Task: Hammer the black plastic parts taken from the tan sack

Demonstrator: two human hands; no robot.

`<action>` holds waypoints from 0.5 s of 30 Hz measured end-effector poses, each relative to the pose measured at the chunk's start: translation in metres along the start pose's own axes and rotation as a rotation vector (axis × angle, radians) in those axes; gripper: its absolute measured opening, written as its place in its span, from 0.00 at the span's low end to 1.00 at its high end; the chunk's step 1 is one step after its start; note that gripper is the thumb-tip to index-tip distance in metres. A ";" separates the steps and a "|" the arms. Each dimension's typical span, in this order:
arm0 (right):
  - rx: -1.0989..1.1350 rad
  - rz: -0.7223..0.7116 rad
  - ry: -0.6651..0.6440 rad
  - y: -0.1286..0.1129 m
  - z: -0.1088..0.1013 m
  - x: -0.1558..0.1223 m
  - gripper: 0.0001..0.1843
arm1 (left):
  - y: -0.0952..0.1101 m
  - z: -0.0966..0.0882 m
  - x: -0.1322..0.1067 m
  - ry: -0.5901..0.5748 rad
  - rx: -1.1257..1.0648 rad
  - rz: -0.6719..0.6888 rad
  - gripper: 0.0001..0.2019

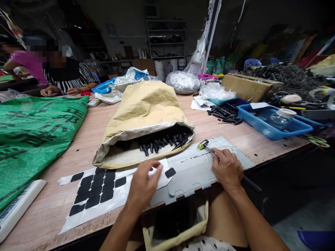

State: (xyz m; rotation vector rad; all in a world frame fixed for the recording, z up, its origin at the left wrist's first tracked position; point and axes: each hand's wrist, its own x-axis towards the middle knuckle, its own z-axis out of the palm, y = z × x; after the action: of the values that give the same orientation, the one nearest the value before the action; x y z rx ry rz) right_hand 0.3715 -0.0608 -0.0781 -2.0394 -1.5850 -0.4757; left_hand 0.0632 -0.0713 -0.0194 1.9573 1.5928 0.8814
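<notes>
My right hand (227, 169) grips a small mallet (203, 144) with a yellow-green face, its metal shaft ahead of the fingers and its dark handle behind the wrist. The mallet head lies over a grey board (195, 167) at the table edge. My left hand (143, 183) is curled, thumb and forefinger close together; anything between them is too small to make out. It is beside a white sheet of black rounded-square stickers (98, 184). One black sticker (170, 173) sits apart, just right of the left fingertips. Beyond is an open-mouthed yellow sack (146, 111) with black tapered parts (155, 143).
A green sack (39, 129) and a white box (21, 209) are at left. Right are loose black parts (223, 113), a blue basket (274, 127) and a carton (246, 87). An open bag (175, 237) sits below the table edge. Co-workers (68, 76) sit far left.
</notes>
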 end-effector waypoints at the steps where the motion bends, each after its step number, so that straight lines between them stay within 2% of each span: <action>1: -0.001 0.001 -0.002 0.000 0.000 0.000 0.14 | -0.006 -0.004 0.016 0.076 0.035 -0.095 0.14; 3: -0.001 0.003 -0.001 0.001 0.001 0.000 0.14 | -0.018 -0.009 0.046 0.176 0.171 -0.269 0.13; 7: 0.011 -0.004 0.009 0.002 0.003 0.000 0.14 | -0.036 -0.010 0.086 0.175 0.336 -0.419 0.12; 10: 0.022 -0.006 0.014 0.002 0.004 0.000 0.14 | -0.039 -0.007 0.093 0.142 0.391 -0.495 0.13; 15: 0.027 -0.001 0.018 0.002 0.003 0.000 0.14 | -0.037 -0.013 0.087 0.087 0.455 -0.555 0.11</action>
State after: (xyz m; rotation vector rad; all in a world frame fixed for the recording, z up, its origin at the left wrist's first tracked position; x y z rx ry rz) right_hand 0.3734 -0.0595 -0.0811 -2.0086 -1.5739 -0.4694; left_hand 0.0394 0.0208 -0.0198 1.5967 2.3861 0.4034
